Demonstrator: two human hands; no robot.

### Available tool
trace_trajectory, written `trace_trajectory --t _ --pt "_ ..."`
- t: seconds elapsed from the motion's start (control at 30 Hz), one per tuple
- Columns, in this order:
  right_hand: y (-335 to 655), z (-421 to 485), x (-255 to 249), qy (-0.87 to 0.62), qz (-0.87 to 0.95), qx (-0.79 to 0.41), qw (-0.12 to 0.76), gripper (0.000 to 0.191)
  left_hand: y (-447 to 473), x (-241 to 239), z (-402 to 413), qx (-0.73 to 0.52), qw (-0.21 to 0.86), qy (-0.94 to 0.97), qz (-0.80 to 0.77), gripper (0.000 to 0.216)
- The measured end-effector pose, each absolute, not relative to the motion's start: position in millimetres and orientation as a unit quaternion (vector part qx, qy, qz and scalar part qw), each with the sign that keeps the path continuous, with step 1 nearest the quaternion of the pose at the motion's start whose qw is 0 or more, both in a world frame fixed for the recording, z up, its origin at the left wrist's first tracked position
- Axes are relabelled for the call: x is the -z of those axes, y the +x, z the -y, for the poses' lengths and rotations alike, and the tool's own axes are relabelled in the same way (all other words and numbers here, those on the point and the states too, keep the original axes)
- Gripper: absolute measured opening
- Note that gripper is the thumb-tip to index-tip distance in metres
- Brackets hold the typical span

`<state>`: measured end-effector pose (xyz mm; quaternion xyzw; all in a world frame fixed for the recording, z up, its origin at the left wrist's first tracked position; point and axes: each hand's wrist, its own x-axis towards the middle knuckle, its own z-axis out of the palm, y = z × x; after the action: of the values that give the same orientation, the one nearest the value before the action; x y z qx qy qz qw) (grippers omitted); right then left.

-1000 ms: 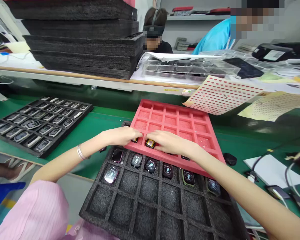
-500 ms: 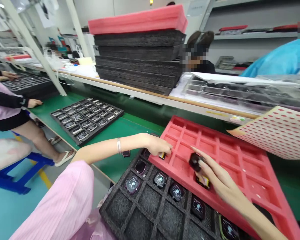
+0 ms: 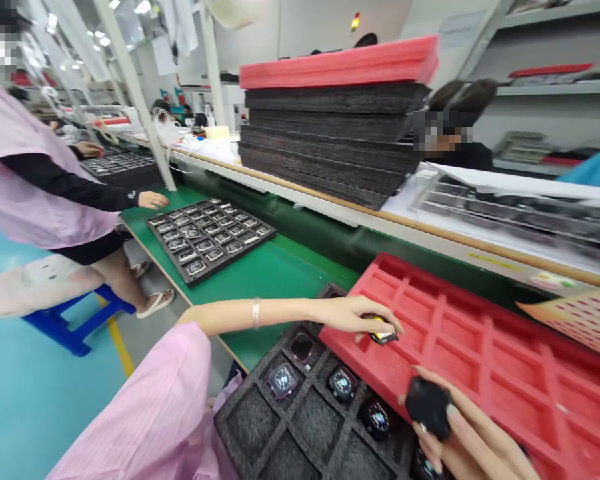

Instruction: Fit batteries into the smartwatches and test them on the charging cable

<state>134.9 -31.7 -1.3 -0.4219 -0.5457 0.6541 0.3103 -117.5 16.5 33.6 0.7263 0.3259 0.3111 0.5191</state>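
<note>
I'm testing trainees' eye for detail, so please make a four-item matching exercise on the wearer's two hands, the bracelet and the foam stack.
Column one
1. Left hand
2. Bracelet
3. Right hand
4. Foam stack

Column two
A. Red on top, black below
B. Holding a yellow-marked piece
C. Around the left arm, silvery
D. Holding an all-dark piece

Pairs: 1-B, 2-C, 3-D, 4-A

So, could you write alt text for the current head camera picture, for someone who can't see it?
A person's left hand grips a small black-and-yellow piece and the right hand a black piece, both at a red tray. A nearer black tray holds watches.
</note>
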Motion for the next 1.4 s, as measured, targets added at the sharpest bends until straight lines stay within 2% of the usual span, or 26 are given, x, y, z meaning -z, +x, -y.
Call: trace_trajectory --t 0.17,0.3,0.37,0.63,0.83,1.03,1.13,1.2,1.3,1.4 --pt "123.9 43.6 -17.3 -0.339 0.524 -0.711 0.324 0.047 -100.3 -29.5 29.8 -0.355 0.609 0.629 -0.328 0.048" --pt "126.0 48.3 -13.6 -0.302 0.49 -0.745 0.338 0.05 -98.0 -26.6 48.8 -0.324 0.627 0.602 -0.373 0.039" --pt "127.4 51.2 -13.8 -0.286 0.478 -0.762 0.332 0.048 -97.5 -26.8 54.2 -0.312 0.615 0.608 -0.393 0.041" --pt "130.2 58.8 -16.5 -0.25 0.467 -0.803 0.274 0.051 -95.5 -20.6 61.4 -0.377 0.675 0.49 -0.402 0.046" --pt "130.9 63.8 -12.7 -0.234 0.522 -0.783 0.246 0.05 -93.7 -14.6 72.3 -0.351 0.609 0.545 -0.457 0.041" --pt "134.3 75.0 -8.8 -0.252 0.599 -0.733 0.201 0.064 -94.6 -7.4 85.4 -0.334 0.389 0.717 -0.472 0.035" --pt "134.5 83.2 -4.2 -0.29 0.667 -0.67 0.147 0.065 -96.0 -3.9 91.9 -0.331 0.366 0.747 -0.446 0.035" --pt "133.0 88.6 -0.9 -0.312 0.761 -0.556 0.117 0.062 -97.1 -1.5 96.7 -0.335 0.351 0.751 -0.448 0.036" --pt "128.7 95.5 2.2 -0.302 0.886 -0.341 0.091 0.058 -98.9 0.0 105.0 -0.326 0.334 0.75 -0.468 0.049" --pt "126.1 99.3 3.2 -0.274 0.93 -0.234 0.068 0.063 -101.4 -0.4 114.2 -0.285 0.355 0.75 -0.481 0.062"
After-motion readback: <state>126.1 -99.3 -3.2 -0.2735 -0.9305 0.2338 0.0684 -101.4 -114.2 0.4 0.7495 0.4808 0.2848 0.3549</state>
